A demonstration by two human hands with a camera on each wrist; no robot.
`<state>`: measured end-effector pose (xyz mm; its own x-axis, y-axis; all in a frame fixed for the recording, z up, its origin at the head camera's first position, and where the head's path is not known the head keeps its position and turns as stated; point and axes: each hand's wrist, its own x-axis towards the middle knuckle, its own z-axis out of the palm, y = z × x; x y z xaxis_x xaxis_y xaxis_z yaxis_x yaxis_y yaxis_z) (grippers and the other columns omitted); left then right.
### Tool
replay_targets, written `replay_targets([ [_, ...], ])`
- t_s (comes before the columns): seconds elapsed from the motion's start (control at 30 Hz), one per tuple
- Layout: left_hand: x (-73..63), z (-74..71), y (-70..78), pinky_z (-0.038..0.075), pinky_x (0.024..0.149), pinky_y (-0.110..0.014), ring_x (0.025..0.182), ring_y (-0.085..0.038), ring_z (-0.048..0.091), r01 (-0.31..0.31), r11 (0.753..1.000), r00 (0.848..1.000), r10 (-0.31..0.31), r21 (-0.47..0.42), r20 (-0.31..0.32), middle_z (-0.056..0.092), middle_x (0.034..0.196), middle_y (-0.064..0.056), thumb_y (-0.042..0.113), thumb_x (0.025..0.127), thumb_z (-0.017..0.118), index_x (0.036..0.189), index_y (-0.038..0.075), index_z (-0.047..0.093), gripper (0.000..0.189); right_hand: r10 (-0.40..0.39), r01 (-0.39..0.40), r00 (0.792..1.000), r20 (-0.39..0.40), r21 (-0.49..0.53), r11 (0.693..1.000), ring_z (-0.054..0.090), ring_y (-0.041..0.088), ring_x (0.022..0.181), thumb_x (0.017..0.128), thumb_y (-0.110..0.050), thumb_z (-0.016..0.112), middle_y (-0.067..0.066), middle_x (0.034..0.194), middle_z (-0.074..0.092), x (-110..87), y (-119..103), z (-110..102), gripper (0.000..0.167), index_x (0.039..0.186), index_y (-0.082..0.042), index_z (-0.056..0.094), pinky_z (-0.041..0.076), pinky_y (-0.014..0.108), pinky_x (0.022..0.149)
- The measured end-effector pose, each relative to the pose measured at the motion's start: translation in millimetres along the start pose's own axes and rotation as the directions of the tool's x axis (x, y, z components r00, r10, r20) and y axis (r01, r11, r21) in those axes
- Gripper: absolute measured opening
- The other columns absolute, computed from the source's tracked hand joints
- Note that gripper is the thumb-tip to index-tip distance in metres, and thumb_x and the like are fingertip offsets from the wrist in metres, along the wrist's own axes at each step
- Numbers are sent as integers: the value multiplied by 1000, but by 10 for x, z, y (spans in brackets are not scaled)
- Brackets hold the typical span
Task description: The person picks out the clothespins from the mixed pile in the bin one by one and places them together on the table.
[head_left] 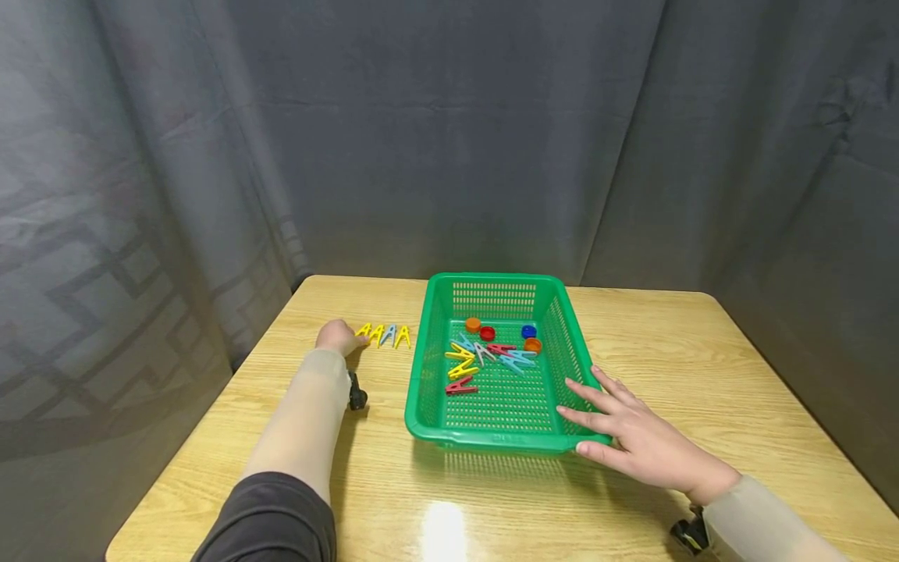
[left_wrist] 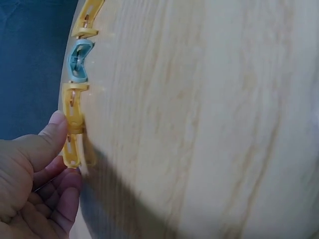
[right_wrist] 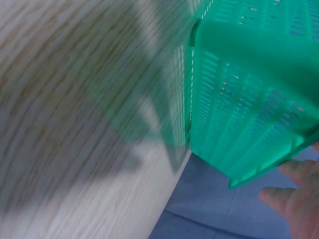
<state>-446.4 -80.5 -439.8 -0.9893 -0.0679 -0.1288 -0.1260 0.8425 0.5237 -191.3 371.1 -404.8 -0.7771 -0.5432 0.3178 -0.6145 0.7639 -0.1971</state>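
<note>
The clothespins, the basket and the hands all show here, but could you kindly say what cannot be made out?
Left hand: head view, most fingers hidden by its own back.
Topmost yellow clothespin: left wrist view, cut off by the top edge.
Right hand: right wrist view, cut off by the right edge.
Clothespins and caps inside the green basket: right wrist view, screened by its wall.

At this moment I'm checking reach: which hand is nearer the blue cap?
Right. The right hand is at the basket rim, rightward of the blue cap; the left hand is farther off, leftward, by the row of pegs.
</note>
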Motion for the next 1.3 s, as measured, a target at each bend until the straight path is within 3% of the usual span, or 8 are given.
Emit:
replay_targets([
  [0.23, -37, -166, 105, 45, 91, -49, 108, -38, 55, -38, 997, 999, 38, -60, -6, 58, 121, -22, 30, 94, 63, 121, -4, 58, 44, 3, -3, 1000, -1, 6, 1000, 15, 39, 143, 91, -37, 65, 5, 151, 38, -3, 2, 1, 44, 133, -25, 59, -4, 23, 112],
  [0.47, -100, -355, 438, 43, 95, -48, 114, -35, 52, -111, 988, 993, 114, -105, 22, 55, 127, -17, 30, 96, 60, 124, 3, 56, 40, 1, -1, 1000, -7, 3, 1000, 14, 39, 143, 91, -36, 65, 4, 151, 37, -8, 16, 2, 44, 133, -25, 59, 0, 30, 114],
  [0.67, -212, -436, 792, 45, 92, -45, 113, -32, 54, -225, 967, 973, 230, -115, 28, 56, 126, -13, 28, 96, 60, 123, 6, 57, 36, 5, -5, 1000, 2, 4, 1000, 13, 38, 144, 92, -37, 64, 4, 151, 37, -3, 12, -3, 43, 133, -25, 60, 0, 30, 114],
  [0.83, -320, -467, 1159, 46, 87, -44, 104, -29, 56, -334, 938, 941, 338, -92, 27, 59, 117, -12, 27, 95, 63, 120, 5, 59, 33, 2, -2, 1000, -1, 0, 1000, 14, 39, 143, 91, -37, 65, 4, 151, 38, 2, 12, -2, 43, 133, -25, 60, -3, 25, 112],
  [1.0, -490, -443, 1567, 48, 87, -41, 101, -25, 58, -451, 891, 890, 454, -51, 55, 62, 112, -9, 26, 93, 66, 117, 5, 63, 32, 1, -1, 1000, -12, 2, 1000, 15, 39, 143, 91, -36, 65, 4, 151, 38, 2, 15, -3, 43, 133, -25, 60, -4, 24, 112],
  [1.13, -615, -345, 1870, 46, 88, -38, 101, -22, 57, -524, 852, 847, 522, -7, 98, 62, 111, -7, 27, 91, 68, 118, 6, 64, 35, 3, -3, 1000, -13, 6, 1000, 15, 39, 143, 91, -36, 65, 5, 151, 38, -3, 20, -6, 43, 132, -25, 61, -3, 24, 111],
  [1.3, -721, -151, 2164, 47, 89, -34, 100, -19, 57, -578, 815, 811, 567, 43, 147, 63, 112, -5, 29, 91, 68, 120, 8, 63, 36, 14, -14, 1000, -4, 12, 1000, 16, 40, 143, 91, -37, 65, 4, 151, 38, -2, 30, -8, 43, 132, -25, 61, -5, 21, 111],
])
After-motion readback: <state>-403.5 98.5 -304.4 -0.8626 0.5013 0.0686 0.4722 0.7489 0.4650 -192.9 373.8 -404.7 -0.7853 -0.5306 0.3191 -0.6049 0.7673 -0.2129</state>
